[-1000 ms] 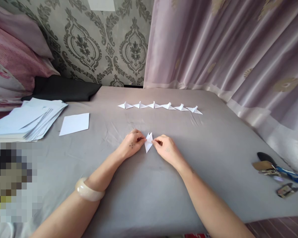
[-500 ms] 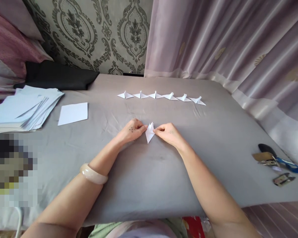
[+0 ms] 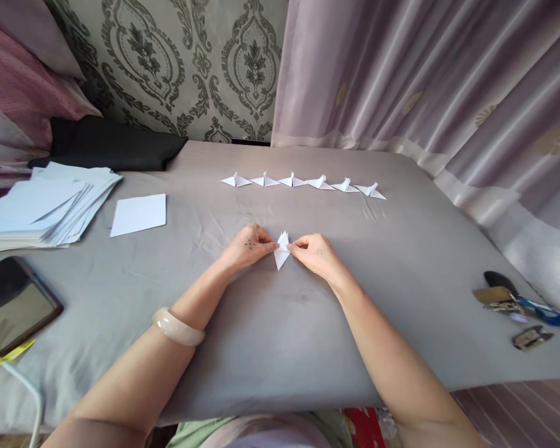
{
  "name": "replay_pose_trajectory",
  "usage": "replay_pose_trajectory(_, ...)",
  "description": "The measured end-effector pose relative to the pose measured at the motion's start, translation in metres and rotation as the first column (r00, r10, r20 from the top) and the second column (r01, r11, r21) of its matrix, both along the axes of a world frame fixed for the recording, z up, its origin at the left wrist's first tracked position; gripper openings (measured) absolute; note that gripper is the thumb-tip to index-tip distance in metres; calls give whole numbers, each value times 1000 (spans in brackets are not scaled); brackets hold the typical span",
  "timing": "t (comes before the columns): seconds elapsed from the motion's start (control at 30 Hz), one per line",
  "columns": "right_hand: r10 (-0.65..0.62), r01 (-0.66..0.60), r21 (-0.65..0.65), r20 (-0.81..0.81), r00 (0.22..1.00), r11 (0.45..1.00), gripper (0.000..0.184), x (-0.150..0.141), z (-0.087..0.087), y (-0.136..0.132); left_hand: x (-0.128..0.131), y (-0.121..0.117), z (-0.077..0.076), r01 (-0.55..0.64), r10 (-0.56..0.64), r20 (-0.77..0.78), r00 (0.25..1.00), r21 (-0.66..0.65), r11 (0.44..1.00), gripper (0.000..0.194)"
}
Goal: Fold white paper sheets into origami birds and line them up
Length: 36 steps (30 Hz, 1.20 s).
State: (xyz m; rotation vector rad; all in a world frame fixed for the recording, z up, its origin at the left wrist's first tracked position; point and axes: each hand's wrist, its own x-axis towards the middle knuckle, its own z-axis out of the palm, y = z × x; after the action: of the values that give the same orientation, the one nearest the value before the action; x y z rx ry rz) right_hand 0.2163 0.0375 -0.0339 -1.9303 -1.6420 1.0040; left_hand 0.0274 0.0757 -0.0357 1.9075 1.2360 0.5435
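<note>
A small folded white paper piece (image 3: 282,254), kite-shaped with points at its top, is held over the grey cloth in the middle of the head view. My left hand (image 3: 251,244) pinches its left edge between thumb and fingers. From the other side, my right hand (image 3: 318,252) pinches the right edge. Its lower point faces me. Beyond my hands, several folded paper cranes (image 3: 292,180) stand in a row with their wings spread.
Left of my hands lie a square white sheet (image 3: 139,215) and a stack of paper (image 3: 42,208). A phone (image 3: 16,305) and a white cable (image 3: 32,392) are at the near left. Keys (image 3: 506,307) and a nail clipper (image 3: 532,338) lie at the right. Behind is a black cloth (image 3: 112,144).
Both hands stay at the paper's two edges. The paper's upper points sit slightly differently, with more tips showing at the top. The view has shifted very slightly.
</note>
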Motion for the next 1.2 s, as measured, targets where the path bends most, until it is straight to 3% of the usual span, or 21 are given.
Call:
replay_pose_trajectory(0.17,24,-25,35,33,999,999,25,-3,4,-3,2,-1,1,-10,13,-56,998,50,999,26)
replay_pose_trajectory(0.43,39,-65,105,233,972,992,21,-10,4,-10,5,-5,-6,-26,39,-113,993,110,994,18)
replay_pose_trajectory(0.57,39,-110,193,338,940,975,14,-14,-2,-16,6,-13,-15,41,6,-157,988,293,955,7)
replay_pose_trajectory(0.63,64,-165,248,370,927,955,14,-17,-2,-22,7,-18,-16,134,-51,-210,976,403,905,14)
replay_pose_trajectory(0.8,179,-345,226,538,824,911,32,-22,6,-36,13,-37,-4,333,-86,-487,869,449,829,30)
replay_pose_trajectory(0.9,260,-461,170,636,727,871,38,-24,13,-42,18,-50,4,377,-55,-612,789,412,830,26)
replay_pose_trajectory(1.0,273,-492,143,684,676,859,42,-25,15,-45,20,-58,8,377,-43,-657,753,376,846,30)
replay_pose_trajectory(1.07,274,-491,148,678,682,858,43,-23,15,-48,18,-58,7,353,-36,-629,777,388,851,33)
replay_pose_trajectory(1.2,271,-475,182,626,731,861,41,-18,15,-49,10,-48,1,210,-13,-420,908,427,879,27)
